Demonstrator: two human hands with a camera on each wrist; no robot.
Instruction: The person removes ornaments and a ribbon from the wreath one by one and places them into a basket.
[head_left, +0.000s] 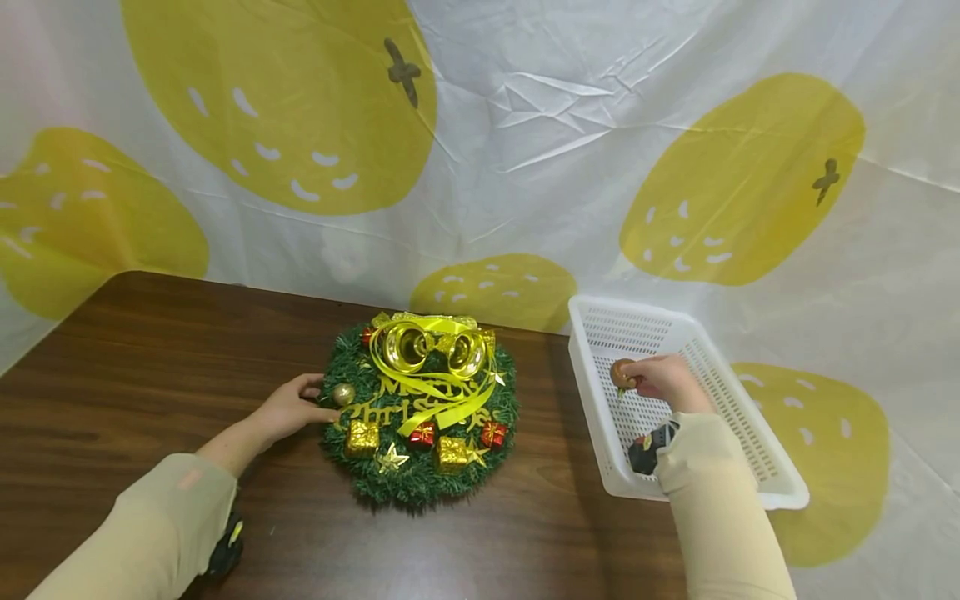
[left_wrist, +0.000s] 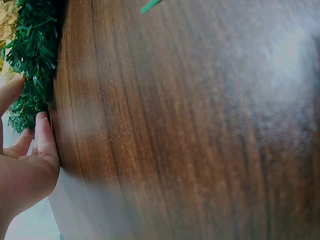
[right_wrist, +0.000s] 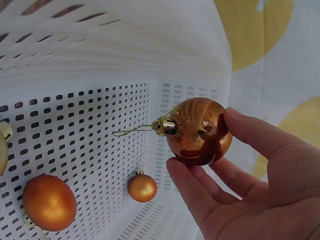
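Note:
A green Christmas wreath (head_left: 420, 492) with gold bells, yellow ribbon, small gift boxes, stars and gold lettering lies on the table. My left hand (head_left: 288, 410) touches its left edge, thumb on the tinsel and the other fingers at its side, near a small gold ball (head_left: 343, 394). Over the white basket (head_left: 757, 417), my right hand (head_left: 667, 381) pinches a shiny copper Christmas ball (right_wrist: 200, 132) between thumb and fingers. The ball's gold cap and hanging loop point away from the palm in the right wrist view.
Inside the basket lie a matte orange ball (right_wrist: 50, 202) and a smaller orange ball (right_wrist: 142, 187). A white cloth with yellow fruit print (head_left: 525, 200) hangs behind the brown wooden table (head_left: 187, 350). A green scrap (left_wrist: 150, 6) lies on the tabletop.

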